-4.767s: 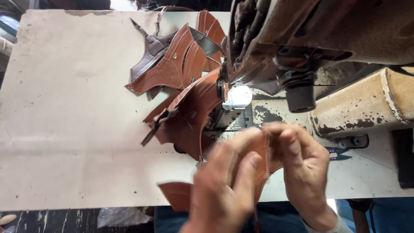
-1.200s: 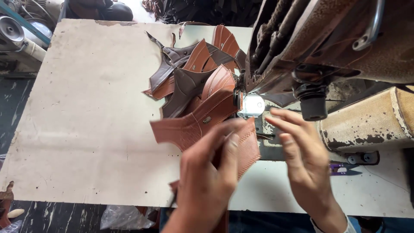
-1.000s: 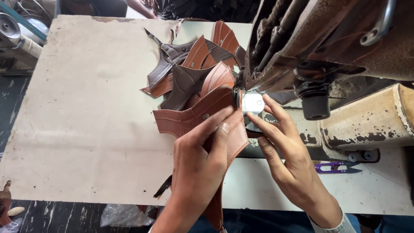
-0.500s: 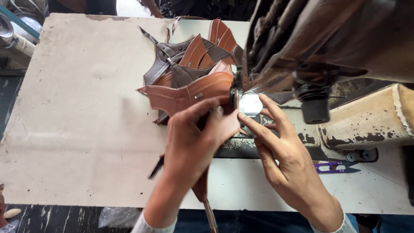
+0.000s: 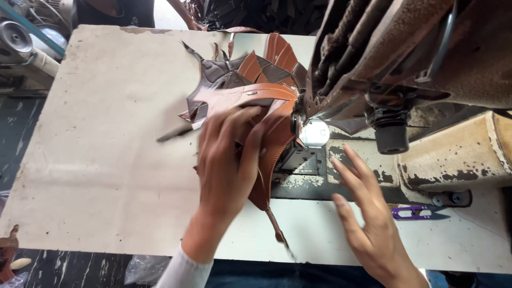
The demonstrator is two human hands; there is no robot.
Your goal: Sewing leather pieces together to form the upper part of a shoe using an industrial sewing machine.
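Brown cardboard sheet [image 5: 90, 138] covers the left part of the surface, torn at its near edge; white surface [image 5: 330, 234] shows bare at 5 o'clock. Dark floor at 9 o'clock, grey motor-like machine [image 5: 21, 40] at 10 o'clock, cut off by the frame. At 12 o'clock another person's arm [image 5: 181, 13] is partly in view, rest cropped.

Left hand [image 5: 226, 160] lies flat on a tan leather piece [image 5: 274, 138], fingers spread and pressing down, not wrapped around it. That piece sits just left of the needle area, its far edge overlapping a pile of brown leather cutouts [image 5: 240, 80] toward 12 o'clock. Motion blur on the hand; a dark strap end [image 5: 170, 133] at 9 o'clock of it is smeared, hard to make out. A thin strip [image 5: 277, 232] hangs off the piece toward 6 o'clock.

Sewing machine [image 5: 405, 58], rusty and chipped, fills 1 to 3 o'clock; needle hidden behind the head, a small lamp [image 5: 314, 132] glows beside it.

Right hand [image 5: 368, 218] is open, fingers straight, holding nothing, over the machine bed edge, near the leather but apart. Purple thread snips [image 5: 416, 213] lie at 3 o'clock of it. No containers seen.
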